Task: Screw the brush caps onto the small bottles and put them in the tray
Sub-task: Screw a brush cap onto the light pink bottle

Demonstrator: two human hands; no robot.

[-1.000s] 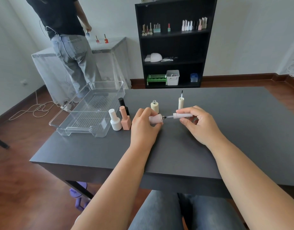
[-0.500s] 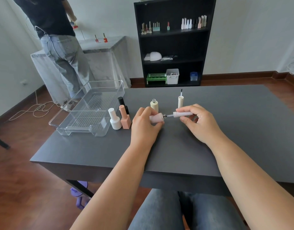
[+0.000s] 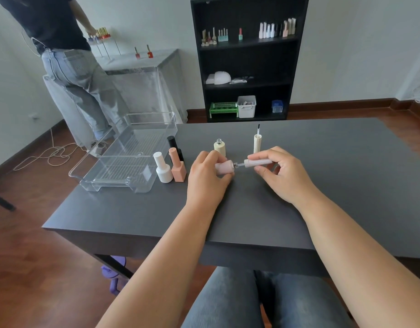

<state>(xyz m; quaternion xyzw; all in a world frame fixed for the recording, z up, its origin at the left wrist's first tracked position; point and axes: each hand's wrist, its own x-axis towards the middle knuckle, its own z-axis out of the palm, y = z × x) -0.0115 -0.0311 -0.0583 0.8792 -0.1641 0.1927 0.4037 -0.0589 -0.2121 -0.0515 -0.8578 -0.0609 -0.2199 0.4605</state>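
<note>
My left hand (image 3: 207, 179) grips a pale pink bottle (image 3: 224, 167) lying sideways, neck pointing right. My right hand (image 3: 279, 172) holds a pale ribbed brush cap (image 3: 257, 162) level with it. The brush stem is partly inside the bottle neck, with a short gap between cap and bottle. Behind my hands stand an open cream bottle (image 3: 220, 147) and an upturned cream brush cap (image 3: 257, 141) with its brush pointing up. A white capped bottle (image 3: 163, 168), a peach capped bottle (image 3: 178, 166) and a black capped bottle (image 3: 174, 146) stand beside the clear tray (image 3: 114, 166), which holds no bottles.
The dark table (image 3: 334, 185) ends close to my lap. Another person (image 3: 69, 67) stands at a covered side table (image 3: 142, 67) at the back left. A black shelf unit (image 3: 248, 58) with bottles and boxes stands against the far wall. A cable (image 3: 45, 155) lies on the floor at left.
The cap has slid slightly closer to the bottle, with less brush stem showing. The person at the back has shifted left and reached toward the display stand.
</note>
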